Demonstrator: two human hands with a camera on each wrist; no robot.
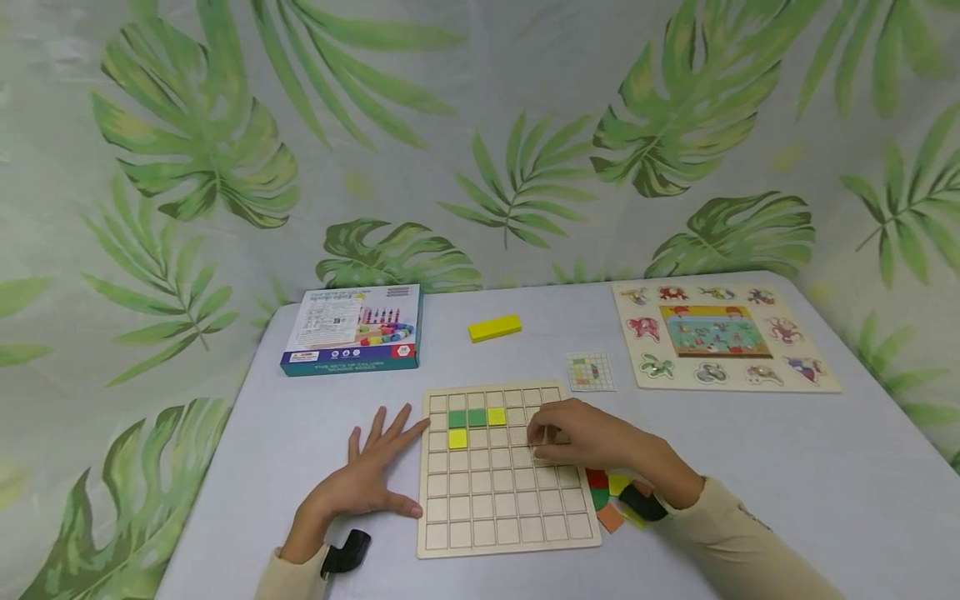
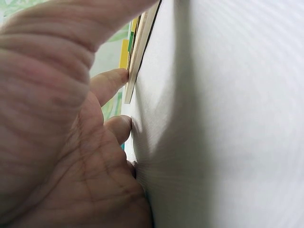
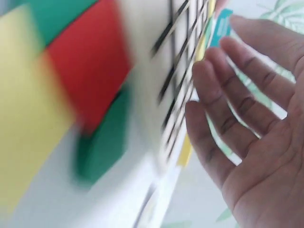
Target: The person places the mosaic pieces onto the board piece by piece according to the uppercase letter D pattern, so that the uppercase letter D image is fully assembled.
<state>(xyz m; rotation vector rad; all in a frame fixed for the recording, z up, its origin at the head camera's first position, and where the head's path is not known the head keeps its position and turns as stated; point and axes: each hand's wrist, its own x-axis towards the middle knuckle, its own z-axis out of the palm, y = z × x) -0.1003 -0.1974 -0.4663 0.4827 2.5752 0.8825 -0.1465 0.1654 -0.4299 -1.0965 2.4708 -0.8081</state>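
Note:
A wooden grid board [image 1: 506, 504] lies on the white-covered table. In its upper left cells sit two green square tiles [image 1: 477, 417] and two yellow square tiles [image 1: 496, 416]. My left hand [image 1: 367, 479] is spread flat beside the board, its thumb and index fingertip touching the left edge. Over the board's right side hovers my right hand [image 1: 592, 435], fingers loosely bent. No tile shows between those fingers in the right wrist view. Under the right wrist, beside the board, loose tiles lie in a pile: red [image 3: 90, 66], green, yellow and orange [image 1: 611, 518], partly hidden.
Beyond the board's top right corner lies a small printed pattern card [image 1: 591, 372]. A yellow block [image 1: 495, 327] is farther back. A boxed toy set [image 1: 351, 331] stands at the back left, and a sea-animal puzzle board [image 1: 720, 337] at the back right.

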